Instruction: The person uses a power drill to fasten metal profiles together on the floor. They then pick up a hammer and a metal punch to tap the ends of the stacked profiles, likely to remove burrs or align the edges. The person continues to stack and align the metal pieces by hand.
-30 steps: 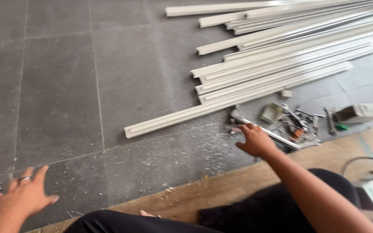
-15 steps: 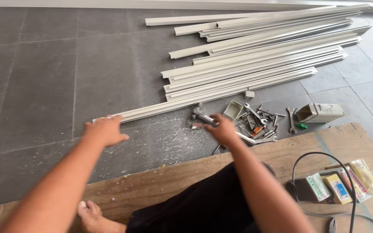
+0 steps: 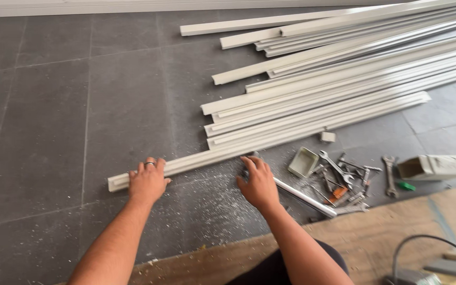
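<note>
Two bare hands reach down to a dark grey tiled floor (image 3: pixel 69 116), and much around them runs out of the picture: the pile of long white plastic strips (image 3: pixel 344 79) is cut off at the top and right edges, so an exact count is not possible, though more than a dozen lengths show. At the lower right a black cable (image 3: pixel 423 245) loops above some gear on a brown wooden board (image 3: pixel 376 237), too cropped to identify. The left hand (image 3: pixel 147 182) lies flat, fingers spread and loose, on the near end of the nearest long white plastic strip (image 3: pixel 196 161), which rests on the floor apart from the pile, angled from lower left to upper right; a ring shows on one finger. The right hand (image 3: pixel 259 182) is also spread, palm down, touching the same strip further along, and its fingers hide what lies beneath, so whether it grips anything cannot be told. One silver metal tube (image 3: pixel 304 198) runs out from under that hand. Beside it lie a small shallow white tray (image 3: pixel 303 161), a scatter of metal spanners (image 3: pixel 344 174) too tangled to count, one separate spanner (image 3: pixel 389 177), one small white block (image 3: pixel 328 136) and one white rectangular box section (image 3: pixel 436 167). White shavings speckle the floor near the hands.
</note>
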